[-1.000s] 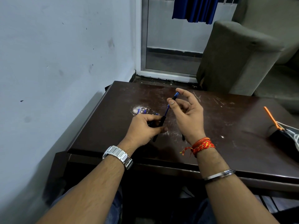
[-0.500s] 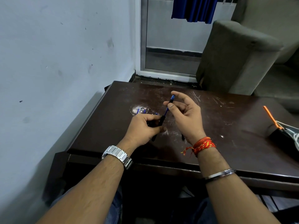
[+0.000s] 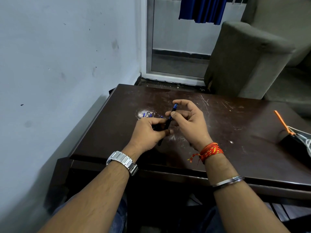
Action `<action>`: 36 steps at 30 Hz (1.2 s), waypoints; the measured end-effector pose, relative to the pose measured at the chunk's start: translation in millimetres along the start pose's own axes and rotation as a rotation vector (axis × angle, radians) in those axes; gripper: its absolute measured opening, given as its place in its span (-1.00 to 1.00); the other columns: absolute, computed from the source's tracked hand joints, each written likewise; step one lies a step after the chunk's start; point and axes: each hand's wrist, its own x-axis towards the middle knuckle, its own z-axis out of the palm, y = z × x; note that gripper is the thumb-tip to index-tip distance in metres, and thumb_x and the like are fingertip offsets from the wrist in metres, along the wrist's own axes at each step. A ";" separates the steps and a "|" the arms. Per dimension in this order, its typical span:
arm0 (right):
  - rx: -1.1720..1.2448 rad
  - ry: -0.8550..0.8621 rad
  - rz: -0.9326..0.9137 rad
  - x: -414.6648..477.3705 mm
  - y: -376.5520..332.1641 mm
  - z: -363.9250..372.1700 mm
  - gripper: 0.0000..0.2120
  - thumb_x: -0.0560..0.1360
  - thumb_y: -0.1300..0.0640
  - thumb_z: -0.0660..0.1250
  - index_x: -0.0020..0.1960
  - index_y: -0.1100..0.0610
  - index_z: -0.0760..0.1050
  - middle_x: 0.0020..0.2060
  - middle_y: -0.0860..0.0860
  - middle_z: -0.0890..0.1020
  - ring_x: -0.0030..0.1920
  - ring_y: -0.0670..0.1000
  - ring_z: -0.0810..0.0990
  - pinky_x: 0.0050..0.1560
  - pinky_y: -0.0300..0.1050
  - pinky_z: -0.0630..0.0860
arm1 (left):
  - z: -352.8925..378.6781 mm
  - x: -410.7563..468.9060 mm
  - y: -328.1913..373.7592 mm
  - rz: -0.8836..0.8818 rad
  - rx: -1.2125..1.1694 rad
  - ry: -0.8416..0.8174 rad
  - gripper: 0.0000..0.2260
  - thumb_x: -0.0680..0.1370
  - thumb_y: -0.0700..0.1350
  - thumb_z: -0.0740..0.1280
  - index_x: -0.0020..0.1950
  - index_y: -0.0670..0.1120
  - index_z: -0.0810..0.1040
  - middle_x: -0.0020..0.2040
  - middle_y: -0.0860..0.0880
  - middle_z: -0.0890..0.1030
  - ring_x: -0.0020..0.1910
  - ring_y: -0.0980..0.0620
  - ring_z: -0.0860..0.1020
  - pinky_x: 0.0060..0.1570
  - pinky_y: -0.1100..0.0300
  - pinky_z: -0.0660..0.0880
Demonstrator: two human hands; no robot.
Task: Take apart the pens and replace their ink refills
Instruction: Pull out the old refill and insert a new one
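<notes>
left hand (image 3: 148,130) and right hand (image 3: 188,121) both pinch one dark blue-tipped pen (image 3: 169,120), right fingertips nearest its blue end; loose blue pen parts (image 3: 148,115) lie just beyond the left hand.

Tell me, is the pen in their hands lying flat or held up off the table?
Held up, tilted. The pen slants between the left hand and right hand, blue end uppermost, above the table.

Dark pen (image 3: 168,121) with blue end, dark-brown scratched table (image 3: 227,125), red-orange wrist thread (image 3: 211,151) (yellow flecks, perhaps).
</notes>
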 end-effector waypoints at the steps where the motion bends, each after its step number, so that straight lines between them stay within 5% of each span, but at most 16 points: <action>1: 0.004 0.000 -0.001 0.2 -0.3 -0.2 -0.71 0.53 0.26 0.34 0.09 -0.12 0.52 -0.15 -0.05 0.77 -0.10 0.05 0.74 -0.01 -0.06 0.65 | -0.3 0.2 0.5 0.001 -0.002 0.003 -0.68 0.35 -0.16 0.63 0.07 0.01 0.72 -0.18 0.19 0.72 -0.14 0.29 0.67 -0.12 0.44 0.51; 9: 0.016 0.006 0.003 -1.4 2.5 2.3 -0.74 0.51 0.17 0.43 0.06 -0.16 0.54 -0.16 0.02 0.76 -0.05 0.14 0.73 -0.03 -0.02 0.66 | -1.6 -0.4 2.4 0.025 0.037 0.004 -0.66 0.36 -0.16 0.62 0.11 -0.07 0.72 -0.13 0.13 0.72 -0.14 0.32 0.66 -0.07 0.42 0.52; 14: -0.045 0.013 -0.006 -0.7 0.7 -1.2 -0.74 0.46 0.13 0.52 0.05 -0.11 0.54 -0.29 -0.06 0.75 -0.28 -0.13 0.69 -0.28 -0.30 0.55 | -1.9 -1.5 3.1 0.015 0.046 0.023 -0.67 0.34 -0.13 0.63 0.09 -0.03 0.73 -0.16 0.11 0.74 -0.18 0.28 0.66 -0.11 0.39 0.53; 19: -0.019 0.080 0.006 -2.7 2.3 0.2 -0.73 0.38 0.03 0.58 0.01 -0.09 0.58 -0.26 -0.05 0.72 -0.23 -0.13 0.68 -0.27 -0.27 0.57 | -1.6 -1.7 6.1 0.006 0.042 0.028 -0.68 0.35 -0.11 0.63 0.08 -0.05 0.73 -0.13 0.04 0.74 -0.10 0.15 0.69 -0.02 0.26 0.58; 23: 0.121 0.088 0.052 -0.5 2.8 5.8 -0.88 0.50 0.15 0.46 -0.02 -0.05 0.65 -0.19 -0.05 0.72 -0.18 -0.10 0.67 -0.15 -0.12 0.60 | -1.7 -2.9 8.8 0.007 0.016 0.030 -0.69 0.34 -0.14 0.64 0.05 0.01 0.73 -0.15 0.10 0.74 -0.13 0.22 0.68 -0.03 0.31 0.58; 28: 0.058 0.146 0.013 -1.3 1.7 6.8 -0.87 0.42 0.11 0.56 -0.10 -0.02 0.63 -0.34 -0.09 0.69 -0.30 -0.18 0.62 -0.28 -0.28 0.54 | -2.4 -2.9 9.0 0.007 0.048 0.030 -0.68 0.34 -0.12 0.64 0.07 -0.02 0.73 -0.16 0.11 0.73 -0.14 0.23 0.67 -0.05 0.32 0.57; 32: 0.118 0.149 0.035 -0.7 2.7 6.9 -0.85 0.42 0.13 0.54 -0.04 -0.01 0.64 -0.25 -0.09 0.71 -0.23 -0.19 0.64 -0.25 -0.31 0.54 | -1.8 -3.2 8.3 0.002 0.026 0.042 -0.71 0.32 -0.12 0.65 -0.03 0.11 0.72 -0.27 0.24 0.69 -0.23 0.32 0.62 -0.13 0.41 0.52; 36: 0.099 0.132 0.050 -0.1 4.7 10.1 -0.88 0.46 0.17 0.51 -0.08 -0.04 0.66 -0.30 -0.09 0.73 -0.24 -0.14 0.68 -0.22 -0.26 0.55 | -0.5 -2.5 6.3 0.001 0.035 0.039 -0.67 0.32 -0.11 0.65 0.05 -0.01 0.74 -0.19 0.12 0.73 -0.20 0.28 0.65 -0.13 0.41 0.52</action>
